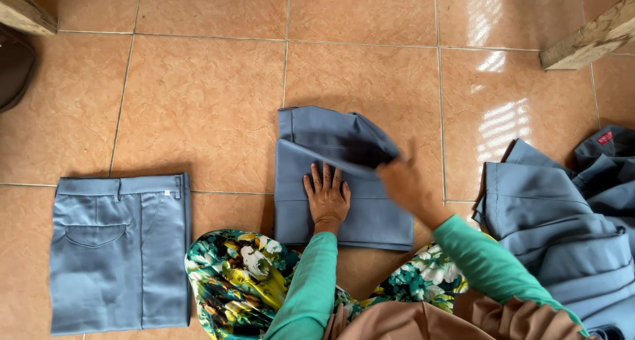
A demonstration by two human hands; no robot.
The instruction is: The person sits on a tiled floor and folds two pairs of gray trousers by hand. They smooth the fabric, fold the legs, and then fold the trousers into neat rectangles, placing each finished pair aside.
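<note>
Left fingers: spread wide and flat, pressing the lower layer of the grey-blue trousers [344, 208].
Left hand [327, 198]: palm down on the cloth, holding nothing.
Right fingers: blurred; they seem to pinch the folded-over upper flap, but the grip cannot be told for sure.
Right hand [405, 181]: just right of the left fingers, at the fold's edge.
Trousers: on the tiled floor [198, 95], under both hands.
Folded trousers [119, 251]: well left of the left fingers, lying flat.
Grey-blue pile [562, 227]: right of the right hand.
Floral skirt [241, 280]: below the wrists.
</note>
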